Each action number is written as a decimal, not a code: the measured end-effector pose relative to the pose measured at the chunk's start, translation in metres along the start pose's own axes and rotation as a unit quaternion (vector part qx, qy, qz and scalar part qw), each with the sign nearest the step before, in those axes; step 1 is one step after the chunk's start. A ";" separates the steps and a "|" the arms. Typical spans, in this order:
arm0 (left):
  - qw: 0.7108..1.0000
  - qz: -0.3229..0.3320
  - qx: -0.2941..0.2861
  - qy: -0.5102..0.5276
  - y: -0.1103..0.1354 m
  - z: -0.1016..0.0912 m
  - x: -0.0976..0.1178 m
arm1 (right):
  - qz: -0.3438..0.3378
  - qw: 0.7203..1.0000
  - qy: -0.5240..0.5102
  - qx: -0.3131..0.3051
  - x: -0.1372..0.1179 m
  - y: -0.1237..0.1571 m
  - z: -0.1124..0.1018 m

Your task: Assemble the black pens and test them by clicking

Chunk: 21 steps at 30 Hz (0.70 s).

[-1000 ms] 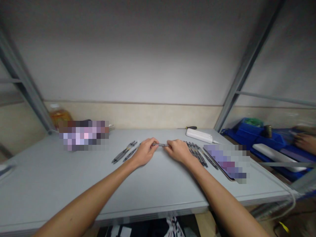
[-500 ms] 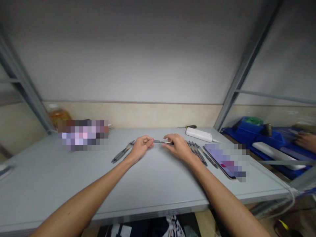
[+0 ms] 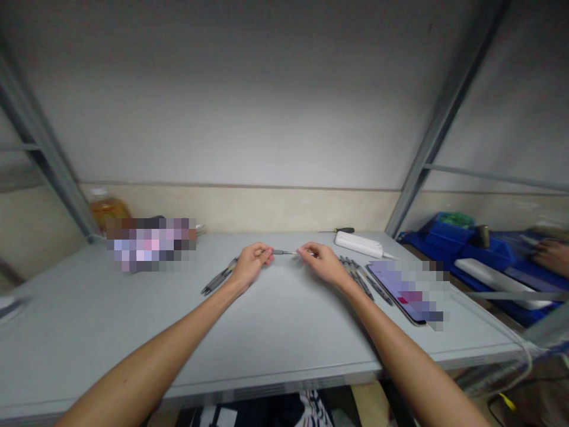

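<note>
Pen (image 3: 284,252) pinched between left hand (image 3: 250,264) and right hand (image 3: 323,263) (one end each), above grey table (image 3: 275,320).

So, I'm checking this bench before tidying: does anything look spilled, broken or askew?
Nothing stands out. The left hand and right hand hold one pen between them; the left group of pens and the right group of pens lie loosely on the table, nothing spilled.

A mosaic patch (image 3: 151,244) hides things far left. The thin rod (image 3: 284,252) is too small to identify; a co-worker's hand (image 3: 551,256) is cropped.
</note>
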<state>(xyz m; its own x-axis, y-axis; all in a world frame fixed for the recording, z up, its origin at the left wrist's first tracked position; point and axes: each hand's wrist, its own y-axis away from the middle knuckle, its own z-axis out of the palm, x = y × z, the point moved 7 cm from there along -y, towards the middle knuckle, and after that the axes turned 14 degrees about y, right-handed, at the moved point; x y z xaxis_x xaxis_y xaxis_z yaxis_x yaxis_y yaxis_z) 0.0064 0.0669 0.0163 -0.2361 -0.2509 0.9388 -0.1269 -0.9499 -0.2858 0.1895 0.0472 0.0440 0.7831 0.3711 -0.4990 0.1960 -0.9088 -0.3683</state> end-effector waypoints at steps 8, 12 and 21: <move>1.000 -0.003 0.009 0.026 0.000 -0.001 0.002 | -0.001 0.995 -0.101 -0.004 0.003 -0.003 -0.001; 0.999 -0.003 0.012 0.029 0.001 0.000 0.003 | 0.036 0.992 -0.112 -0.055 0.007 -0.001 0.006; 0.998 -0.015 0.028 0.050 -0.001 -0.003 -0.002 | 0.054 0.984 -0.170 -0.020 0.013 -0.003 0.002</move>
<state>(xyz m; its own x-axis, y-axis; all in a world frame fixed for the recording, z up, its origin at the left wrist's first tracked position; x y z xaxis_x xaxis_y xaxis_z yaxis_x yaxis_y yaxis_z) 0.0039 0.0686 0.0138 -0.3290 -0.2057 0.9216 -0.0818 -0.9661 -0.2449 0.1983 0.0556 0.0373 0.5595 0.3083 -0.7694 0.1505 -0.9506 -0.2715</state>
